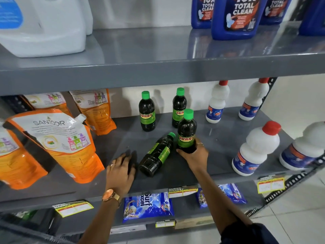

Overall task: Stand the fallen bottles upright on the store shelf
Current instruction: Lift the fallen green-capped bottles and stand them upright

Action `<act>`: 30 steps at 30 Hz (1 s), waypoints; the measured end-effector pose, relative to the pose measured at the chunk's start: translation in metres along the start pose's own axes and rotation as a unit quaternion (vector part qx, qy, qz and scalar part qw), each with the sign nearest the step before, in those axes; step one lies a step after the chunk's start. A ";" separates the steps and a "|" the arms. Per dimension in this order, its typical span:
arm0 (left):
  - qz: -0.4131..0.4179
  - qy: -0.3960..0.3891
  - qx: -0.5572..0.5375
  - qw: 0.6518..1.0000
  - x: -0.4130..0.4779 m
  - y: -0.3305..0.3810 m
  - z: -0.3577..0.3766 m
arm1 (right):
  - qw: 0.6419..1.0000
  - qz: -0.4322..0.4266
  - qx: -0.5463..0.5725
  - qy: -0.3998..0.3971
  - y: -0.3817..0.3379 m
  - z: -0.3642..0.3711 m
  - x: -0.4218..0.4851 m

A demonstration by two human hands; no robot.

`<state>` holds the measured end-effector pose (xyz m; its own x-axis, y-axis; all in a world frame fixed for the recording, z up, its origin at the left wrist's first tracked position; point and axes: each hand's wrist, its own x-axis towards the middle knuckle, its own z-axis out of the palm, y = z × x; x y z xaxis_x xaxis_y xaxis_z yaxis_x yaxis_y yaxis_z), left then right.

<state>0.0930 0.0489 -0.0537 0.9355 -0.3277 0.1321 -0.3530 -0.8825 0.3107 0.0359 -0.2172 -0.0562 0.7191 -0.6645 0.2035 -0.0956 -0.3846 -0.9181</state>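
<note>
A dark bottle with a green cap and a green label (157, 154) lies on its side on the grey middle shelf (219, 138), cap pointing back right. My right hand (194, 154) grips the base of an upright dark Sunny bottle (186, 130) just right of it. My left hand (121, 169) rests flat on the shelf with fingers spread, a little left of the fallen bottle's base, not touching it. Two more dark bottles stand upright at the back, one on the left (146, 111) and one on the right (178, 107).
Orange Santoor refill pouches (58, 143) lean on the left of the shelf. White bottles with red caps (255, 148) stand on the right. The upper shelf holds white jugs (44, 27) and blue cleaner bottles (235, 18). Blue detergent packets (147, 206) lie on the shelf below.
</note>
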 end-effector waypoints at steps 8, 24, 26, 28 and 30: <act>0.025 0.014 0.013 1.000 0.001 -0.006 0.005 | 0.997 -0.003 -0.046 0.058 0.012 -0.030 -0.064; 0.038 0.020 0.004 0.999 0.000 -0.008 0.007 | 0.995 0.001 -0.052 0.088 0.016 -0.046 -0.101; 0.036 0.016 0.003 0.999 0.000 -0.006 0.006 | 0.995 0.016 -0.042 0.089 0.014 -0.046 -0.105; 0.039 0.017 -0.002 0.999 0.000 -0.005 0.004 | 0.988 0.043 -0.028 0.148 0.011 -0.044 -0.121; 0.069 0.015 0.003 0.998 0.001 -0.009 0.000 | 0.977 0.011 -0.035 0.210 0.003 -0.031 -0.146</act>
<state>0.0966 0.0565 -0.0563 0.8774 -0.4359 0.2004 -0.4777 -0.8322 0.2814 -0.0909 -0.1415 -0.0781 0.3712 -0.8717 0.3200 -0.1654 -0.4012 -0.9009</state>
